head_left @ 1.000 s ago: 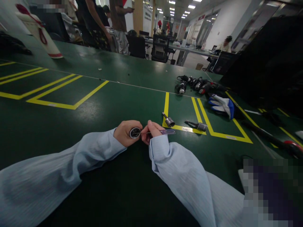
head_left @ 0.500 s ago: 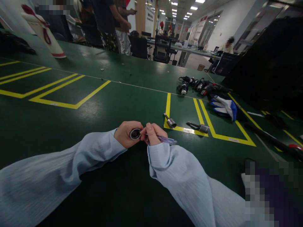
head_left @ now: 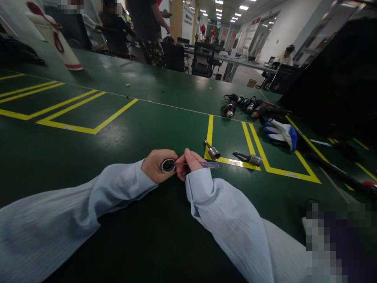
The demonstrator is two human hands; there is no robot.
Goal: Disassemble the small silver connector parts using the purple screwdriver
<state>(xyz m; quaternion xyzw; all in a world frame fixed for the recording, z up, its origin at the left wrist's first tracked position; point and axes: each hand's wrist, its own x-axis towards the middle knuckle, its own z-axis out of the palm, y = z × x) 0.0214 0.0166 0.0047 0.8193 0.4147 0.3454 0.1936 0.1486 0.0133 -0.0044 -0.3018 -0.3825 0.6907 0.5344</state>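
Observation:
My left hand (head_left: 157,163) is closed around a hole saw (head_left: 168,166), a short metal cup whose round, dark open end faces me. Between the thumb and fingers of my right hand (head_left: 188,163) is a small screwdriver (head_left: 210,165) with a clear purplish handle. Its thin shaft points left and its tip reaches into the mouth of the cup; whether it touches anything inside I cannot tell. Both hands are almost touching above the green table. To their right lie two more hole saws with shanks, one hole saw (head_left: 214,152) on the yellow tape and another hole saw (head_left: 255,159) beside it.
Yellow tape outlines (head_left: 210,129) mark the green table (head_left: 123,141). Power tools with cords (head_left: 250,106) and a blue-and-white work glove (head_left: 281,133) lie at the right. A pale tapered container (head_left: 63,47) stands far left. People and chairs (head_left: 203,61) are beyond the table.
The screwdriver has turned closer to level, and its shaft now crosses further over the cup's opening. My right fingers have loosened slightly around it. My left hand has hardly moved.

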